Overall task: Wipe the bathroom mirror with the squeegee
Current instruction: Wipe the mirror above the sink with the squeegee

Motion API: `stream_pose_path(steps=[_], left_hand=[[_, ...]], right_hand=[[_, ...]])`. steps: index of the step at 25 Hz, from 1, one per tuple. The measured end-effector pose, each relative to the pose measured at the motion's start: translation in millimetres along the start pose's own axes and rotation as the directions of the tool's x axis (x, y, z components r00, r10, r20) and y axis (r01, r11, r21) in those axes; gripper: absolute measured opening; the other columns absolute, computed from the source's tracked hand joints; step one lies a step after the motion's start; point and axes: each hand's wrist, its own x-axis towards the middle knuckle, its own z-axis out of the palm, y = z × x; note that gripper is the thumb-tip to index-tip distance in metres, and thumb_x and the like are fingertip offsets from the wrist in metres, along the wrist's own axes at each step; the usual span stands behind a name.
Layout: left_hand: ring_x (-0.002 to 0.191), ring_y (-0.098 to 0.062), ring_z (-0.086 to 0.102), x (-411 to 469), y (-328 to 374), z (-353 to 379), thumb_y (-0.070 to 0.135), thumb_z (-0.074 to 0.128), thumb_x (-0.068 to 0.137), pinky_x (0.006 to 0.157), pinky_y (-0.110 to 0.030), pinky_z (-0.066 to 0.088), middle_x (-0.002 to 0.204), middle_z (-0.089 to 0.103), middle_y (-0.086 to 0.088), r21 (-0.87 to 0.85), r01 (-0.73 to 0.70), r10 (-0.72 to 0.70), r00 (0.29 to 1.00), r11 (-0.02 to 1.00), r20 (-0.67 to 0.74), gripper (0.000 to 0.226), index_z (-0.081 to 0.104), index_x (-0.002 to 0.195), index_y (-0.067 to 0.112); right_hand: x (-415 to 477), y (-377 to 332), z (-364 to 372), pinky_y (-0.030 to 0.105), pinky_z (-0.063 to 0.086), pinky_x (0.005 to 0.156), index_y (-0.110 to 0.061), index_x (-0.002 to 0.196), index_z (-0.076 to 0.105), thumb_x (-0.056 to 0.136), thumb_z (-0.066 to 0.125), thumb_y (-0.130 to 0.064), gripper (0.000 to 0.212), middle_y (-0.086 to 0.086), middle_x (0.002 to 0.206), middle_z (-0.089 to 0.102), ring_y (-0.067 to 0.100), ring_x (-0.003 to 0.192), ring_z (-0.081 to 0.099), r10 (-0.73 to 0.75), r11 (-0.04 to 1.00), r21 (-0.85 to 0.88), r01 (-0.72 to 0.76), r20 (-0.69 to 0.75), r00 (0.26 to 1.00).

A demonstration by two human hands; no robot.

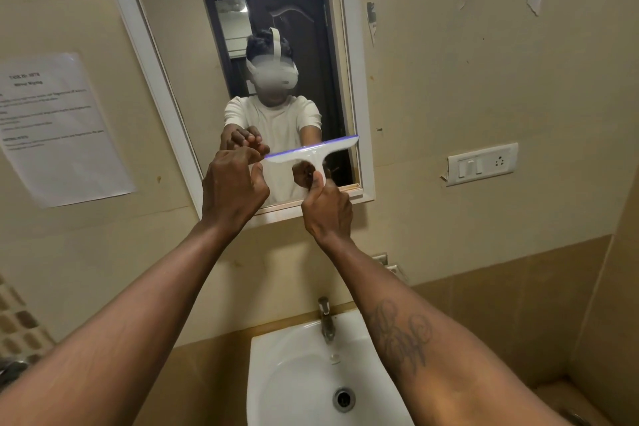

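Note:
A white-framed mirror (193,45) hangs on the beige wall above the basin. A white squeegee (307,152) with a blue blade edge lies against the lower right part of the glass, blade tilted up to the right. My right hand (326,211) is closed around its handle from below. My left hand (231,183) is at the blade's left end, fingertips pinching or touching it. The mirror reflects a person in a white shirt wearing a headset, with both hands held forward.
A white basin (276,373) with a metal tap (325,318) sits directly below. A printed paper sheet (62,128) is taped to the wall left of the mirror. A switch and socket plate (482,164) is on the wall to the right.

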Motion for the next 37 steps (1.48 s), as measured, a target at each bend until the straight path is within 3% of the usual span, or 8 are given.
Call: stream_pose_path(steps=[6, 13, 19, 25, 28, 32, 34, 37], left_hand=[[0.105, -0.031, 0.064, -11, 4, 8, 0.018, 0.066, 0.09, 0.083, -0.038, 0.049, 0.106, 0.073, -0.011, 0.021, 0.039, -0.04, 0.999, 0.999, 0.022, 0.023, 0.071, 0.111, 0.012], [0.103, -0.03, 0.064, -27, 8, 8, 0.017, 0.066, 0.09, 0.08, -0.037, 0.048, 0.105, 0.073, -0.012, 0.013, 0.031, -0.032, 0.999, 0.999, 0.034, 0.024, 0.071, 0.112, 0.01], [0.102, -0.031, 0.063, -33, 12, 0, 0.017, 0.065, 0.09, 0.079, -0.037, 0.048, 0.106, 0.073, -0.014, 0.022, 0.051, -0.052, 0.998, 0.998, 0.038, 0.025, 0.071, 0.113, 0.01], [0.104, -0.033, 0.063, -34, 20, -15, 0.019, 0.065, 0.09, 0.081, -0.039, 0.05, 0.106, 0.072, -0.014, 0.017, 0.038, -0.039, 0.998, 0.999, 0.054, 0.026, 0.071, 0.114, 0.012], [0.103, -0.033, 0.063, -23, 18, -31, 0.019, 0.064, 0.089, 0.082, -0.041, 0.052, 0.105, 0.072, -0.014, 0.01, 0.039, -0.039, 0.999, 0.999, 0.005, 0.024, 0.071, 0.111, 0.013], [0.098, -0.035, 0.064, -6, 0, -66, 0.018, 0.062, 0.09, 0.077, -0.042, 0.055, 0.096, 0.072, -0.015, 0.035, 0.072, -0.068, 0.99, 0.997, -0.121, 0.016, 0.071, 0.102, 0.011], [0.098, -0.035, 0.064, 2, -10, -82, 0.018, 0.062, 0.092, 0.076, -0.04, 0.053, 0.096, 0.072, -0.016, 0.054, 0.102, -0.091, 0.982, 0.993, -0.168, 0.018, 0.071, 0.104, 0.01], [0.101, -0.034, 0.064, 16, -21, -102, 0.019, 0.06, 0.093, 0.078, -0.039, 0.051, 0.101, 0.073, -0.017, 0.085, 0.128, -0.107, 0.97, 0.988, -0.218, 0.023, 0.072, 0.11, 0.009]], right_hand=[[-46, 43, 9, 0.046, 0.056, 0.077, -0.011, 0.104, 0.07, 0.109, 0.032, -0.044, 0.05, 0.012, 0.093, 0.072, 0.036, 0.087, 0.068, 0.13, 0.99, -0.055, -0.127, 0.052, 0.99], [-57, 42, 4, 0.038, 0.053, 0.067, -0.013, 0.102, 0.071, 0.109, 0.032, -0.045, 0.051, 0.009, 0.089, 0.071, 0.031, 0.081, 0.069, 0.17, 0.978, -0.136, -0.159, 0.073, 0.983], [-45, 16, -14, 0.043, 0.058, 0.075, -0.011, 0.105, 0.07, 0.108, 0.033, -0.043, 0.049, 0.01, 0.097, 0.071, 0.03, 0.087, 0.068, 0.192, 0.965, -0.205, -0.164, 0.124, 0.974], [-38, 0, -36, 0.035, 0.039, 0.071, -0.013, 0.112, 0.069, 0.105, 0.033, -0.044, 0.048, 0.012, 0.109, 0.071, 0.031, 0.092, 0.064, 0.167, 0.967, -0.22, -0.13, 0.158, 0.973], [-38, -12, -42, 0.036, 0.038, 0.068, -0.014, 0.093, 0.072, 0.104, 0.027, -0.055, 0.062, 0.014, 0.097, 0.072, 0.035, 0.087, 0.066, -0.054, 0.969, -0.231, 0.092, 0.166, 0.985], [3, -41, -63, 0.037, 0.04, 0.068, -0.022, 0.061, 0.049, 0.103, 0.023, -0.069, 0.068, 0.009, 0.081, 0.068, 0.035, 0.089, 0.068, -0.376, 0.817, -0.325, 0.476, 0.326, 0.867], [34, -63, -75, 0.035, 0.039, 0.067, -0.024, 0.059, 0.044, 0.105, 0.021, -0.068, 0.067, 0.003, 0.078, 0.059, 0.032, 0.087, 0.067, -0.481, 0.708, -0.374, 0.599, 0.365, 0.797], [73, -111, -80, 0.034, 0.047, 0.07, -0.018, 0.085, 0.066, 0.104, 0.021, -0.067, 0.07, 0.004, 0.097, 0.064, 0.024, 0.086, 0.064, -0.631, 0.549, -0.409, 0.729, 0.368, 0.682]])
